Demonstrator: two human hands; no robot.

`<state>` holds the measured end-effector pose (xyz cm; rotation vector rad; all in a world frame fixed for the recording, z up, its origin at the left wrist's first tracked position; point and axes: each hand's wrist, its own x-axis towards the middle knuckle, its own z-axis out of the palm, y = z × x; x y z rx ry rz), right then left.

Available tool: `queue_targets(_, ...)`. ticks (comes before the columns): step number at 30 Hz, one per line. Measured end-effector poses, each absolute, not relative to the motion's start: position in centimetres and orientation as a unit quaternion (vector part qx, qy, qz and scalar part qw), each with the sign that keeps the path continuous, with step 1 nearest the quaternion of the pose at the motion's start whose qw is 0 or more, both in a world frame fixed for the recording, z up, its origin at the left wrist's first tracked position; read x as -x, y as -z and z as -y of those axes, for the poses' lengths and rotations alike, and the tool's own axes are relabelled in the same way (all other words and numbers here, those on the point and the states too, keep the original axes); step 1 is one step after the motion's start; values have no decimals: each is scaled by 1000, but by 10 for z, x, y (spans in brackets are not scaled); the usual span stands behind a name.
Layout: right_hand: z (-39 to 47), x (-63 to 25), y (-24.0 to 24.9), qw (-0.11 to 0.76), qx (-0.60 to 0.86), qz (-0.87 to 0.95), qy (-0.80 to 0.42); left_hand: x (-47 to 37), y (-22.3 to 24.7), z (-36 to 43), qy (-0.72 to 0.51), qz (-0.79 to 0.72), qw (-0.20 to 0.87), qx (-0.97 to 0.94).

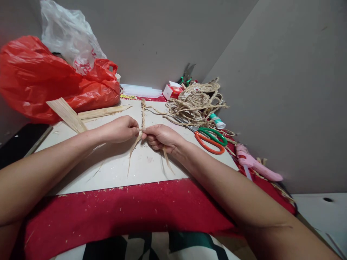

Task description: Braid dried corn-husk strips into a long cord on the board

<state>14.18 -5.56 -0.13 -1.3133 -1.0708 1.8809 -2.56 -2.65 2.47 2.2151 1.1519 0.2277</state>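
Note:
Pale dried husk strips [132, 151] meet at the near end of a thin braided cord [143, 115] on a white board [114, 177]. My left hand [123, 129] pinches the strips from the left, thumb and forefinger closed. From the other side my right hand [162, 137] grips them too, its fingers curled, with a loose strip end [168, 160] hanging below it. The fingertips of both hands almost touch. Away from me, the cord runs to a knotted end and links by a thin strand to a heap of braided cord [193, 103].
Scissors [210, 141] with green and orange handles, a small white-and-green tube [217, 121] and a pink glue gun [255, 164] lie right. Wide husk pieces [67, 115], a red plastic bag [40, 79] and a dark flat device [23, 141] are left. Grey walls stand behind.

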Motion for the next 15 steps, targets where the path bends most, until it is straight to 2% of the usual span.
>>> queue_targets(8,61,-136,6,354,482,359,-717,9,-24,58,-30,-484,131,-864)
queue_targets(15,63,-133,6,358,482,336,-725,0,-12,75,14,-476,72,-876)
